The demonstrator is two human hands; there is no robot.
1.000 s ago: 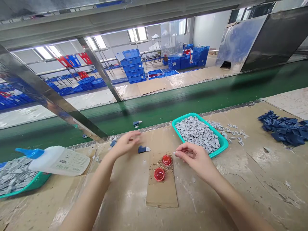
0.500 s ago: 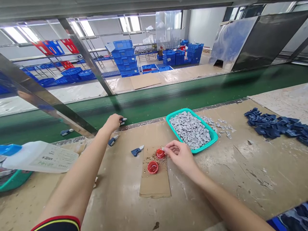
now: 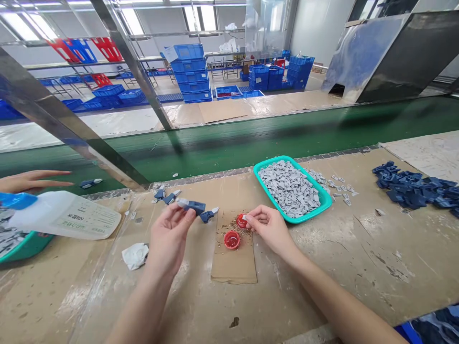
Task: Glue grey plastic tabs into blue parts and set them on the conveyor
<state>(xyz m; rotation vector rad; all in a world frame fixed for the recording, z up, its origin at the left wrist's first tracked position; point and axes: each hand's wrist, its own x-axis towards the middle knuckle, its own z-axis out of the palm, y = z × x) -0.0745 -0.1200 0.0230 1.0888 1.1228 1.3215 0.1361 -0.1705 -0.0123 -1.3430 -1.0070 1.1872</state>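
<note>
My left hand [image 3: 168, 236] is closed around a dark blue plastic part with a pale grey end [image 3: 196, 206], held above the table. Between the thumb and finger of my right hand [image 3: 270, 229] is a small light grey plastic piece [image 3: 245, 217], partly covered by the fingertips, at the rim of the rear red cap [image 3: 240, 221]. In front of that sits another red cap [image 3: 232, 240] with liquid in it. Both caps rest on a cardboard strip [image 3: 234, 270] strewn with brown crumbs. Another blue part with a grey tip [image 3: 206, 217] lies just beyond my left hand.
A teal tray [image 3: 327, 203] of grey pieces stands right of centre; dark blue parts [image 3: 412, 184] are heaped further right. A green conveyor [image 3: 215, 143] runs behind. At left are a white bottle [image 3: 68, 217], a crumpled tissue [image 3: 135, 256] and another person's hand [image 3: 39, 180].
My left hand has come back from the conveyor edge towards the caps with the blue part. My right hand has stayed by the rear cap. Another person's hand has appeared at the left.
</note>
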